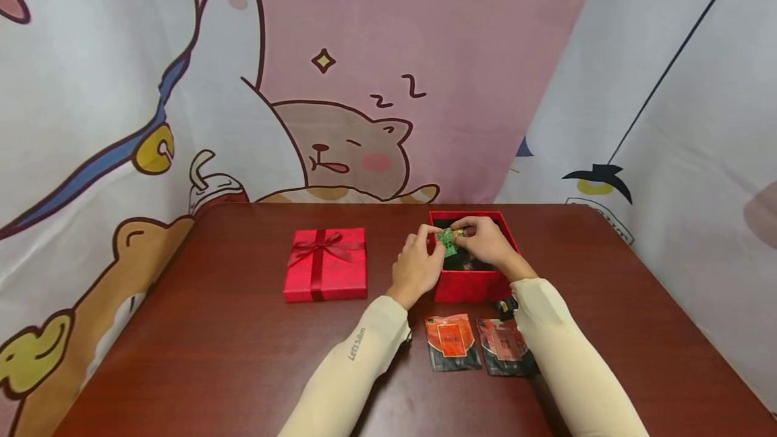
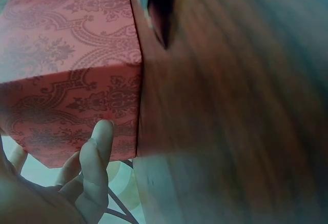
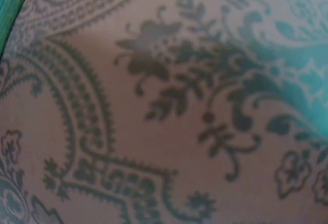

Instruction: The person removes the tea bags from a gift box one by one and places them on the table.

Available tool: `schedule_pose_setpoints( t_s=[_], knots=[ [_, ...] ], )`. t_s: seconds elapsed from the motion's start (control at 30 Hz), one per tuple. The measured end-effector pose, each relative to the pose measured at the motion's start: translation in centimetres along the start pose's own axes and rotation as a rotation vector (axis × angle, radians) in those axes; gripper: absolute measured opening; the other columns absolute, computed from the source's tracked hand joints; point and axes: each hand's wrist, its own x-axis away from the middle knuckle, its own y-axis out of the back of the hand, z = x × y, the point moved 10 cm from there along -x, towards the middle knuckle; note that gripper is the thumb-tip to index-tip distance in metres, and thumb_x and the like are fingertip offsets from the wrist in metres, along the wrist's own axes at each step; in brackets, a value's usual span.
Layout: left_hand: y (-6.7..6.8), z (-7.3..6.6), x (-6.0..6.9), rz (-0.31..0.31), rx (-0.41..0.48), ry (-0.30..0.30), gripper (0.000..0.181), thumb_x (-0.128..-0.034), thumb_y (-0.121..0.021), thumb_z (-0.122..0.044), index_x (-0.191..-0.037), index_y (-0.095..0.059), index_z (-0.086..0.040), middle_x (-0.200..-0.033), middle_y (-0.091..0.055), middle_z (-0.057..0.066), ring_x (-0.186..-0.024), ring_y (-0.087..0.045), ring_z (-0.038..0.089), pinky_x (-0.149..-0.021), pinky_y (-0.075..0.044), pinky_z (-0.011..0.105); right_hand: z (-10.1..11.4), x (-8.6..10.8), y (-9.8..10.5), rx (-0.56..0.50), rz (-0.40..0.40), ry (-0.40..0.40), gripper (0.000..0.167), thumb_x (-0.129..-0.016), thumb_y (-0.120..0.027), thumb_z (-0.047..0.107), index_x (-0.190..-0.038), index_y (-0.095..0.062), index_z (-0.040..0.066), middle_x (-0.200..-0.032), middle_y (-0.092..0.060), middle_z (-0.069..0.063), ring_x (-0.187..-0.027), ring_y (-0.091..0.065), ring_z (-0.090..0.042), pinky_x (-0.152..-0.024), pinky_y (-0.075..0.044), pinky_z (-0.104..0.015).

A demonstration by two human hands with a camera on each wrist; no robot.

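Note:
Above the red box (image 1: 467, 286), a small green packet (image 1: 448, 245) is held at its left edge by the thumb and forefinger of my left hand (image 1: 417, 266). The other left fingers (image 2: 95, 170) lie along the outside of the box's patterned wall (image 2: 92, 98). From the right, my right hand (image 1: 487, 243) reaches over the opening and pinches the packet's upper right part. Dark contents inside the box are partly hidden by both hands. Patterned box wall (image 3: 169, 106) fills the right wrist view, where no fingers show.
A red lid with a ribbon bow (image 1: 336, 274) lies left of the box. In front of the box are an orange-and-black packet (image 1: 452, 342) and a second similar one (image 1: 502, 348), partly behind the right sleeve. The brown table (image 1: 231, 329) meets a cartoon-printed cloth (image 1: 425, 32).

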Motion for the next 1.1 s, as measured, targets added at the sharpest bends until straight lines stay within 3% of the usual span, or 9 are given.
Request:
schedule_pose_setpoints(
  t_s=[0.13,0.3,0.43,0.67,0.9,1.1],
  knots=[
    [0.1,0.0,0.0,-0.003,-0.005,-0.001,0.034,-0.0994,-0.046,-0.039,-0.133,-0.052,-0.035,-0.118,-0.058,0.004,-0.094,-0.064,0.032,-0.076,-0.048,0.052,0.5,0.1,0.3,0.015,-0.013,0.017,0.032,-0.090,-0.066,0.005,-0.120,-0.063,-0.008,-0.083,-0.070,-0.016,-0.049,-0.057,-0.019,-0.052,-0.052,-0.036],
    [0.0,-0.1,0.0,-0.001,-0.002,-0.003,0.038,-0.0992,-0.046,-0.040,-0.135,-0.052,-0.032,-0.119,-0.058,0.005,-0.095,-0.064,0.035,-0.078,-0.048,0.054,0.9,0.4,0.8,0.015,-0.029,0.036,0.032,-0.090,-0.066,0.003,-0.120,-0.063,-0.010,-0.086,-0.071,-0.019,-0.052,-0.059,-0.021,-0.054,-0.053,-0.040],
    [-0.1,-0.1,0.0,-0.004,-0.005,0.000,0.037,-0.0992,-0.046,-0.041,-0.135,-0.052,-0.034,-0.119,-0.058,0.005,-0.096,-0.064,0.035,-0.079,-0.048,0.054,1.1,0.8,1.0,-0.001,-0.038,0.042,0.033,-0.091,-0.066,0.003,-0.120,-0.063,-0.010,-0.088,-0.071,-0.020,-0.053,-0.057,-0.018,-0.054,-0.053,-0.037],
    [-0.4,0.0,0.1,0.013,-0.010,0.005,0.036,-0.0990,-0.046,-0.043,-0.134,-0.051,-0.035,-0.119,-0.058,0.003,-0.096,-0.064,0.033,-0.079,-0.048,0.053,0.9,1.4,1.5,-0.022,-0.053,0.011,0.032,-0.091,-0.065,0.004,-0.121,-0.063,-0.008,-0.088,-0.071,-0.018,-0.052,-0.055,-0.016,-0.051,-0.049,-0.030],
    [0.0,-0.1,0.1,-0.004,0.007,0.001,0.037,-0.0983,-0.046,-0.041,-0.134,-0.052,-0.034,-0.118,-0.058,0.004,-0.095,-0.064,0.034,-0.078,-0.048,0.054,1.5,2.1,2.1,-0.043,-0.055,0.012,0.033,-0.091,-0.065,0.003,-0.122,-0.062,-0.010,-0.091,-0.071,-0.021,-0.054,-0.056,-0.015,-0.052,-0.050,-0.032],
    [0.0,0.0,0.1,0.000,0.010,0.011,0.036,-0.0984,-0.047,-0.041,-0.134,-0.052,-0.035,-0.119,-0.058,0.004,-0.097,-0.064,0.035,-0.080,-0.047,0.055,0.8,2.2,2.3,-0.049,-0.062,-0.038,0.034,-0.092,-0.065,0.005,-0.123,-0.062,-0.009,-0.096,-0.070,-0.022,-0.058,-0.060,-0.013,-0.055,-0.053,-0.033]
  ],
)
